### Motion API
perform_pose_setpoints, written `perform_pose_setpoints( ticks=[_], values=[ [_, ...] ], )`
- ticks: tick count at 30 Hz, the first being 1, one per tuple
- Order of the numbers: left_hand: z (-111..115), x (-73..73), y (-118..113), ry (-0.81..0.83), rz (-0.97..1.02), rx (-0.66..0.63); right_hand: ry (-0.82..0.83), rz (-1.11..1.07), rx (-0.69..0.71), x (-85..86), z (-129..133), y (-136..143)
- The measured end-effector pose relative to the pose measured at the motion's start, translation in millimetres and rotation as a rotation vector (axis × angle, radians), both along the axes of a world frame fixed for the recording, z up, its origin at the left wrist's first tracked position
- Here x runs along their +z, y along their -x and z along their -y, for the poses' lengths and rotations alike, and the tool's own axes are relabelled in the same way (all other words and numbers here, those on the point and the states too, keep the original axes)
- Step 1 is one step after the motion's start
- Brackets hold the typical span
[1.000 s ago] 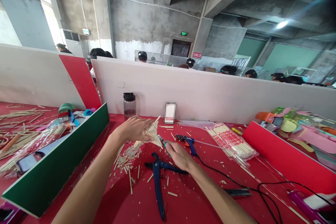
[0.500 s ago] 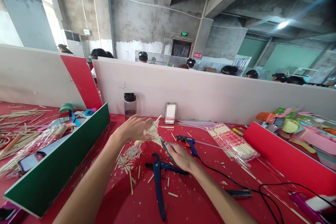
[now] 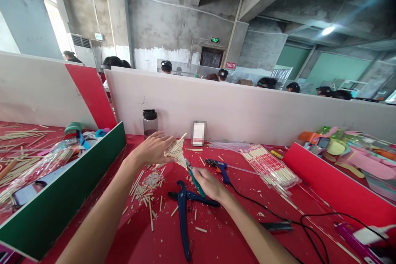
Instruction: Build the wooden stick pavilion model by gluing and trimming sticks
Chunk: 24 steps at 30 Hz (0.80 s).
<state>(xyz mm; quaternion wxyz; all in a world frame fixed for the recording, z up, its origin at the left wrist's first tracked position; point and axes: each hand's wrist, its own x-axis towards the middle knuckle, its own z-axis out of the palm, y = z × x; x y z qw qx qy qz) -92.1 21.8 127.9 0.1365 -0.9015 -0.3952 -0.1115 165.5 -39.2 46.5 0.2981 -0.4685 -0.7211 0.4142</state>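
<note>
My left hand (image 3: 152,148) grips a small piece built of thin wooden sticks (image 3: 177,150), holding it above the red table with one stick jutting up to the right. In my right hand (image 3: 208,183) are green-handled pliers (image 3: 196,181), their metal jaws at the lower right corner of the stick piece. Whether the jaws are closed on a stick is too small to tell. Just below my hands lies a blue pipe cutter (image 3: 183,218), its handles spread. A blue glue gun (image 3: 222,170) rests to the right of my right hand.
Cut sticks and scraps (image 3: 147,185) litter the table around the cutter. A bottle (image 3: 150,124) and a phone-like upright object (image 3: 198,133) stand by the white partition (image 3: 247,111). Bagged sticks (image 3: 272,167) lie right, near a black cable (image 3: 262,204). Green (image 3: 71,185) and red boards flank the workspace.
The stick piece has turned slightly in my left hand. More of the pliers' green handle shows beside my right hand. The whole view has shifted a little.
</note>
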Motion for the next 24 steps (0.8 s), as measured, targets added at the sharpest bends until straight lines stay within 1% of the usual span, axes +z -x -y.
perform_pose_setpoints(
  ticks=[5,14,20,24],
  values=[
    [-1.3,-1.8,0.8,-0.003,-0.005,0.019,0.013,0.016,-0.016,-2.9,-3.3,-0.1],
    [2.6,1.2,-4.7,-0.008,0.014,0.008,-0.002,0.040,0.028,4.7,-1.6,-5.5],
    [1.8,-1.7,-4.7,-0.006,0.041,0.025,-0.011,0.056,0.032,8.8,0.6,-5.4],
    [1.3,-3.8,-6.7,0.010,0.024,0.027,-0.002,0.062,0.038,7.0,0.3,-6.8]
  ],
)
